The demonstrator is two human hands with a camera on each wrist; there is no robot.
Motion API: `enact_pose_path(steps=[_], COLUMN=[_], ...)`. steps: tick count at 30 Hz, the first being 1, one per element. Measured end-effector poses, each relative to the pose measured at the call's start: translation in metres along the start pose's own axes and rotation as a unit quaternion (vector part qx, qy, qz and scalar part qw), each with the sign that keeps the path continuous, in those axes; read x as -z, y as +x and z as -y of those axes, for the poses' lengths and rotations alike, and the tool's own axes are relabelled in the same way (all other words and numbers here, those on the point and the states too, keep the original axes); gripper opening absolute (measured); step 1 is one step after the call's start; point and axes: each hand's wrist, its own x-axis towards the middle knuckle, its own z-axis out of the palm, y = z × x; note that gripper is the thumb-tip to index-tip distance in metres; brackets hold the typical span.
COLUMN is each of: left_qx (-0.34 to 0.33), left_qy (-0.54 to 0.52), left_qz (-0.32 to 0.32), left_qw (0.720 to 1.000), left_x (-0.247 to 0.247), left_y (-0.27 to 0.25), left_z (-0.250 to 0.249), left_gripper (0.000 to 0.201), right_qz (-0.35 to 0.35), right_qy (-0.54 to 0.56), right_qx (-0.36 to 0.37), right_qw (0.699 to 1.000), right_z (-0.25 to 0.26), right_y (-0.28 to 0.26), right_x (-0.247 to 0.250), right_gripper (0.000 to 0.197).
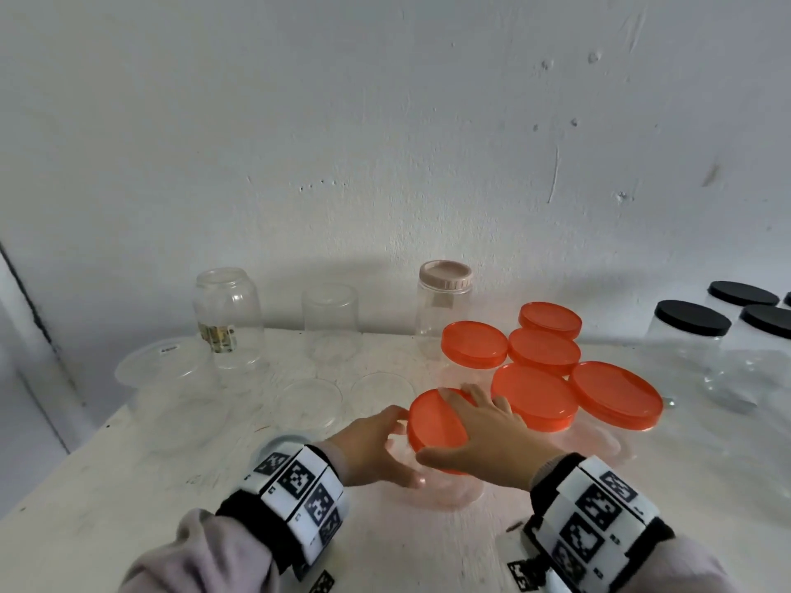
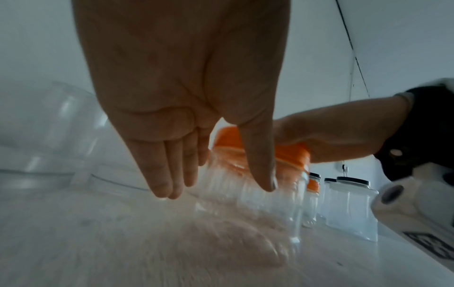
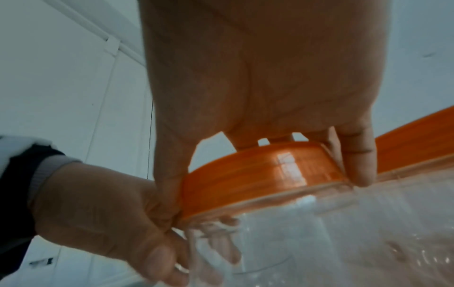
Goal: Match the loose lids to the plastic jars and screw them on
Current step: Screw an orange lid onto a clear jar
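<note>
A clear plastic jar [image 1: 445, 490] stands tilted on the white table [image 1: 107, 507] near its front middle. An orange lid [image 1: 428, 425] sits on its mouth. My right hand [image 1: 471, 430] lies over the lid, thumb and fingers curled round its rim [image 3: 258, 174]. My left hand [image 1: 376, 442] grips the jar's body from the left. In the left wrist view the jar [image 2: 245, 194] sits between thumb and fingers, and in the right wrist view those fingers show through the clear wall [image 3: 319, 233]. The jar's base is blurred.
Several jars with orange lids [image 1: 535, 395] crowd right behind my right hand. Black-lidded jars [image 1: 689, 318] stand at far right. A beige-lidded jar [image 1: 445, 280], open clear jars [image 1: 227, 318], loose clear lids [image 1: 308, 404] and a large clear tub [image 1: 167, 370] fill the back and left.
</note>
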Motion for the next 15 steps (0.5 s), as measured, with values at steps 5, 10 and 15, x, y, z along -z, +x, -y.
enact_pose_path(steps=[5, 10, 15], left_qx=[-0.010, 0.020, 0.089], left_qy=[0.036, 0.089, 0.162], left_qz=[-0.086, -0.206, -0.269], left_qw=[0.996, 0.974, 0.945], left_x=[0.044, 0.095, 0.135], left_y=[-0.022, -0.049, -0.062], left_z=[0.006, 0.025, 0.055], left_gripper=[0.073, 0.059, 0.063], right_qz=[-0.031, -0.023, -0.023], right_qy=[0.012, 0.012, 0.006], right_qx=[-0.010, -0.007, -0.010], right_qw=[0.999, 1.000, 1.000], right_z=[-0.007, -0.015, -0.021], right_y=[-0.008, -0.011, -0.010], right_x=[-0.003, -0.005, -0.004], right_gripper=[0.093, 0.092, 0.090])
